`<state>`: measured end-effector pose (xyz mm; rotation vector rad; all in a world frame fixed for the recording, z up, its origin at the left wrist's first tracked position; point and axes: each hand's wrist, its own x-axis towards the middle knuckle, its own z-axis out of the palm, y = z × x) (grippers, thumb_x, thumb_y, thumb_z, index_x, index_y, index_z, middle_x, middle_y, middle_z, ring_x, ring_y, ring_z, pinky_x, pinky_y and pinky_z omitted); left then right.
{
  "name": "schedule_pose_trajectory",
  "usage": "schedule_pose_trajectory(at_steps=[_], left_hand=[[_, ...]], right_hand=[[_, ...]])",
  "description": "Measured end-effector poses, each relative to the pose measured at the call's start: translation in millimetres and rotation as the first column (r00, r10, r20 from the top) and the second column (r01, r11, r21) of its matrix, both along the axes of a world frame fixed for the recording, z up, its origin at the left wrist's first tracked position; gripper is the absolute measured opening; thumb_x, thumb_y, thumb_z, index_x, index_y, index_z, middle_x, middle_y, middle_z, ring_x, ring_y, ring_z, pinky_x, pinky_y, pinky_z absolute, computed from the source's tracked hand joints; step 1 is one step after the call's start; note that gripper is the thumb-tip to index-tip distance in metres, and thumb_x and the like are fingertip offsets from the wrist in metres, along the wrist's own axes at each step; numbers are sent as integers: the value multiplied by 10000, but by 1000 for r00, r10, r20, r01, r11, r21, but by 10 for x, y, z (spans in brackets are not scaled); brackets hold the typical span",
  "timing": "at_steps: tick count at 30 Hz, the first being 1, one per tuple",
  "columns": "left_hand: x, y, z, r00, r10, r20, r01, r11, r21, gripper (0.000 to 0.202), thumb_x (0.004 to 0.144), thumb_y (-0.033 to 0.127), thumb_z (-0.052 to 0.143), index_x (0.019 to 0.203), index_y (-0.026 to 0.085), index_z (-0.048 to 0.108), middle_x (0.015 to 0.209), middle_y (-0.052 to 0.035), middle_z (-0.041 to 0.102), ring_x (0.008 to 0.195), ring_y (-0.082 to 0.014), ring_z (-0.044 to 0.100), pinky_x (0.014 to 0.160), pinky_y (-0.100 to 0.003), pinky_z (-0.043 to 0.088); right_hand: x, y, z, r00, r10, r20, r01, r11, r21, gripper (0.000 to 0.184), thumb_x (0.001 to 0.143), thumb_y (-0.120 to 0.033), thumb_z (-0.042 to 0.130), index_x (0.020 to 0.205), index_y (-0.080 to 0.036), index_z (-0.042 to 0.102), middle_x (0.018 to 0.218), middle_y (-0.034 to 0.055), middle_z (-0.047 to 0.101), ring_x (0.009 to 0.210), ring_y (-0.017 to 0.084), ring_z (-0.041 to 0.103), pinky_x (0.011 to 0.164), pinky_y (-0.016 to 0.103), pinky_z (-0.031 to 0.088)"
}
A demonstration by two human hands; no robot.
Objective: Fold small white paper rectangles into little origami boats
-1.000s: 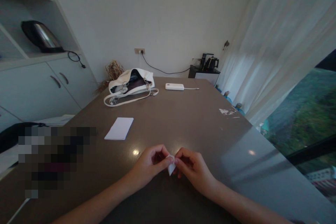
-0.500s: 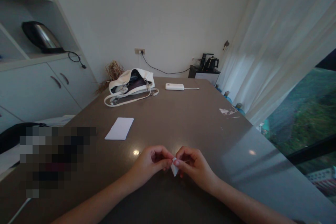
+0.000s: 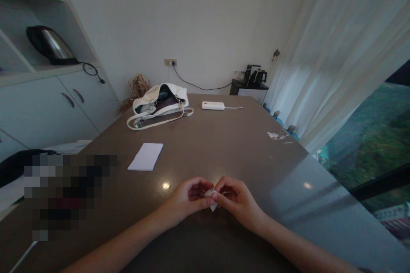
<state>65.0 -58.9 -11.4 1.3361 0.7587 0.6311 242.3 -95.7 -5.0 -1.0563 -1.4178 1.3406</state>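
A small folded piece of white paper [image 3: 213, 207] is held between my two hands, low in the middle of the head view. My right hand [image 3: 241, 204] pinches it between thumb and forefinger from the right. On the other side, my left hand [image 3: 187, 198] has its fingers curled round the paper's left part, the thumb lying along it. Its lower tip points down below my thumbs, while the fingers hide much of the rest. Further off to the left, a stack of white paper sheets [image 3: 146, 156] lies flat on the brown table [image 3: 221, 145].
A white handbag [image 3: 160, 100] with a strap stands open at the table's far left. To its right lies a white power bank [image 3: 213, 106] with a short cable. A blurred-out patch [image 3: 70, 192] covers the left side. White curtains [image 3: 307, 59] hang at right.
My left thumb and fingers have spread slightly apart and shifted on the paper. More white shows between the hands at the top, and the lower tip has risen a little.
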Motion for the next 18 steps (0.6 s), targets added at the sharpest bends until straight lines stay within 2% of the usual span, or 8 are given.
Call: schedule_pose_trajectory(at_steps=[2, 6, 12, 15, 18], left_hand=[[13, 10, -27, 999, 41, 16, -40, 999, -37, 463, 600, 425, 801, 900, 133, 603, 878, -60, 658, 821, -186, 626, 790, -332, 480], [28, 7, -29, 994, 106, 32, -105, 994, -32, 411, 613, 402, 797, 859, 130, 612, 847, -53, 670, 793, -176, 634, 787, -327, 488], [19, -12, -4, 993, 106, 48, -108, 994, 32, 318, 704, 336, 742, 915, 136, 613, 869, -59, 688, 809, -172, 650, 777, -311, 503], [11, -1, -6, 992, 116, 45, -117, 993, 19, 330, 704, 336, 741, 932, 131, 619, 861, -64, 703, 793, -174, 662, 775, -311, 504], [9, 9, -14, 993, 119, 21, -119, 993, 5, 338, 698, 353, 742, 926, 125, 640, 857, -74, 716, 787, -182, 668, 782, -319, 501]], right_hand=[[5, 11, -21, 999, -28, 23, 28, 999, 25, 336, 729, -465, 698, 700, -152, 577, 680, 7, 583, 630, 116, 574, 594, 233, 478], [7, 39, -55, 992, -119, 31, 116, 989, 93, 322, 692, -444, 732, 671, -156, 590, 861, 41, 564, 769, 137, 584, 634, 237, 506], [0, 82, -67, 995, -93, -44, 87, 987, -136, 422, 612, -448, 785, 838, -162, 572, 729, -5, 607, 593, 106, 587, 520, 211, 481], [10, 97, -82, 997, -44, -60, 31, 979, -200, 430, 631, -495, 751, 807, -127, 614, 700, 16, 635, 540, 92, 572, 498, 212, 472], [24, 101, -98, 998, -45, -41, 36, 978, -205, 416, 637, -495, 745, 770, -114, 642, 659, 18, 648, 505, 79, 551, 501, 213, 462]])
